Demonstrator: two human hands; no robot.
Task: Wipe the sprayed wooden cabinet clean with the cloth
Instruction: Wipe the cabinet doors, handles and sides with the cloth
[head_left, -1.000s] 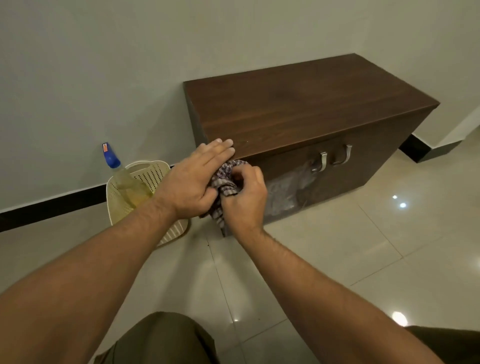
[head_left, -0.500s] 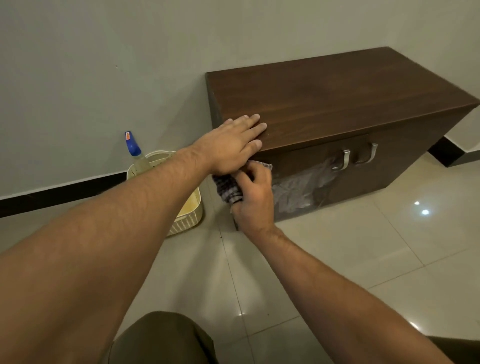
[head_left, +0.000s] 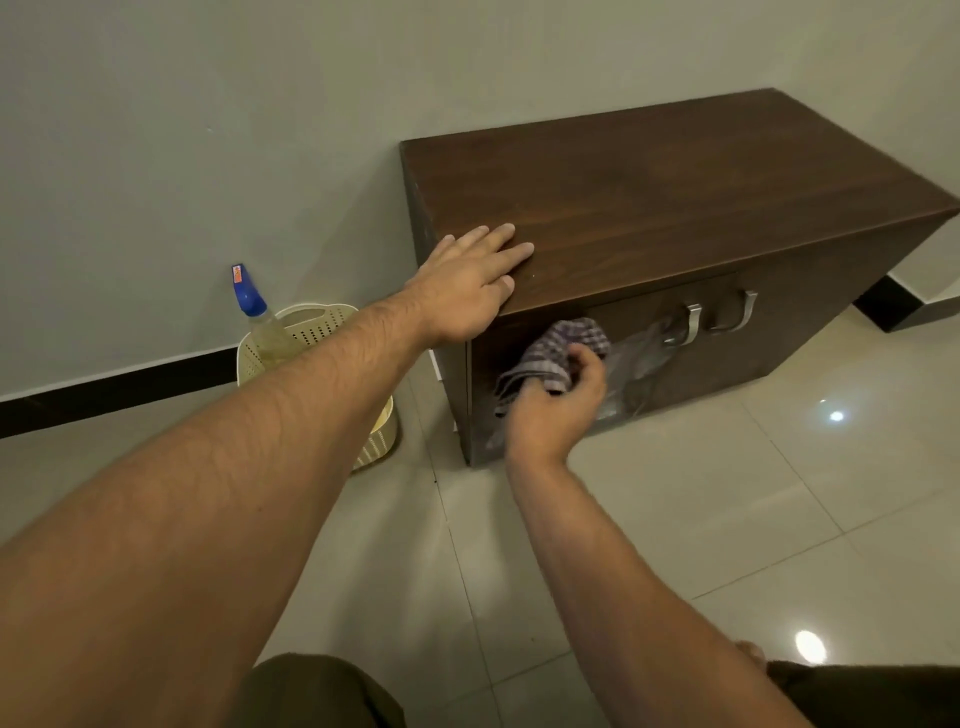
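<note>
**Cloth goes to work on cabinet's front panel**

A person's right hand, fingers curled round a bunched purple-and-white checked cloth, holds the soft, crumpled fabric at the left end of the front of a dark brown wooden cabinet, just below its top edge. The wad looks gathered to give a firm pad for rubbing the smooth, grained veneer. The left hand lies flat on the cabinet's top at its front left corner, fingers straight and slightly spread, holding nothing. It appears to brace the person as they lean in.

Right of the cloth on the same front face, a pale translucent patch shows. Whether it is plastic film or spray cannot be told. Beyond it sit two curved brushed-metal handles.

Left of the cabinet, against the wall, a clear spray bottle with a blue nozzle stands in a cream perforated plastic basket, seemingly parked within reach. Glossy pale floor tiles spread in front of the cabinet
</note>
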